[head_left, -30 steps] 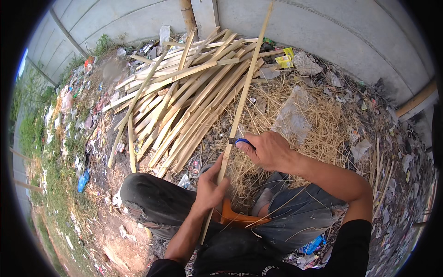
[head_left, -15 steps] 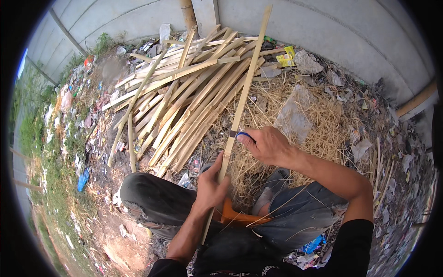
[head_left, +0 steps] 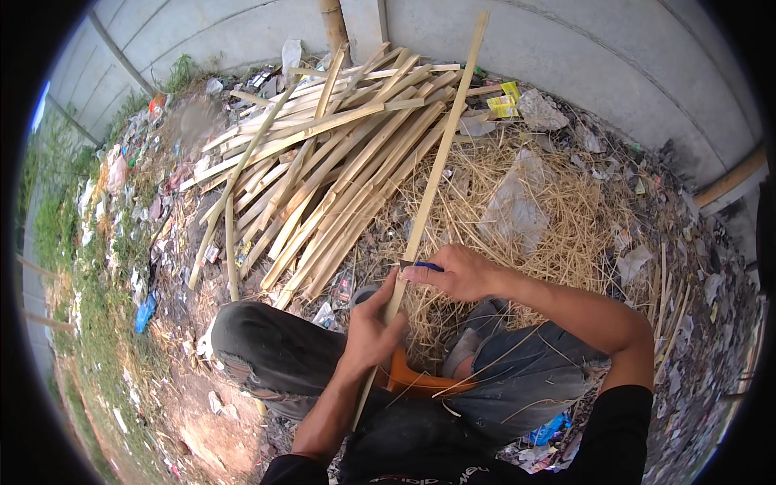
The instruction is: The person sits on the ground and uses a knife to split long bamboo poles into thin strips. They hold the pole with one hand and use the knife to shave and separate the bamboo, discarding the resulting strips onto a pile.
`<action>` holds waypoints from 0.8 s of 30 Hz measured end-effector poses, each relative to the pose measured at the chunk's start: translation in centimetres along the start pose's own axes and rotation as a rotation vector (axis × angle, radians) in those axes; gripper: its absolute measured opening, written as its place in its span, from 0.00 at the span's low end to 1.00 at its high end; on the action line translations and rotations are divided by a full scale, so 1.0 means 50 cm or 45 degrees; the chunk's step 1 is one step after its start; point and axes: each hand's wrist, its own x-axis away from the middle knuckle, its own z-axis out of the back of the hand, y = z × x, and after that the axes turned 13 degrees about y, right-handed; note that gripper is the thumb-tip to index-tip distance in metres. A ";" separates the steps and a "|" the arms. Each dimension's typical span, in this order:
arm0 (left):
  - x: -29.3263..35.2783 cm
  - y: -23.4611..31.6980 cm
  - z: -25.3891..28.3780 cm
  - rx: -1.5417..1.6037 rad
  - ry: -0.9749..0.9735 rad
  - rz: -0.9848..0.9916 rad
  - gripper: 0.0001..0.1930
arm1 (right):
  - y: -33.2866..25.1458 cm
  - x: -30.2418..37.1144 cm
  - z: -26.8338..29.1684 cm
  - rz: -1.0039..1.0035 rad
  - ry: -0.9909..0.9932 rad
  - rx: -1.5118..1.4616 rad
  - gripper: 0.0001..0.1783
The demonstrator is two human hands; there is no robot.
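A long, pale bamboo strip [head_left: 440,158] slants from my lap up toward the wall. Its lower part is in my left hand [head_left: 373,327], with the fingers wrapped round it. Just above, my right hand [head_left: 458,273] is closed on a knife with a blue handle [head_left: 428,265]. The knife's dark blade lies against the strip close to my left fingertips; most of the handle is hidden in the fist. Beyond my hands lies a pile of split bamboo strips [head_left: 323,162].
Straw-like shavings [head_left: 558,242] cover the ground right of the strip. An orange object [head_left: 420,380] sits between my legs. A concrete wall [head_left: 566,56] closes off the far side, with a bamboo post [head_left: 333,28] against it. Litter and plants [head_left: 105,299] spread leftward.
My right hand and the knife have slid down along the strip toward my left hand. The strip's far end has tipped slightly to the right. My left hand keeps its place.
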 end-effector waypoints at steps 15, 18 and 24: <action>-0.001 0.008 -0.003 -0.043 0.002 -0.059 0.34 | 0.017 -0.007 0.076 0.148 0.670 0.305 0.30; -0.001 0.012 -0.006 0.039 0.000 -0.038 0.35 | -0.008 0.006 0.065 0.158 0.554 0.355 0.28; -0.001 -0.028 0.000 0.307 -0.074 0.217 0.34 | -0.021 0.030 -0.019 0.268 0.385 0.170 0.31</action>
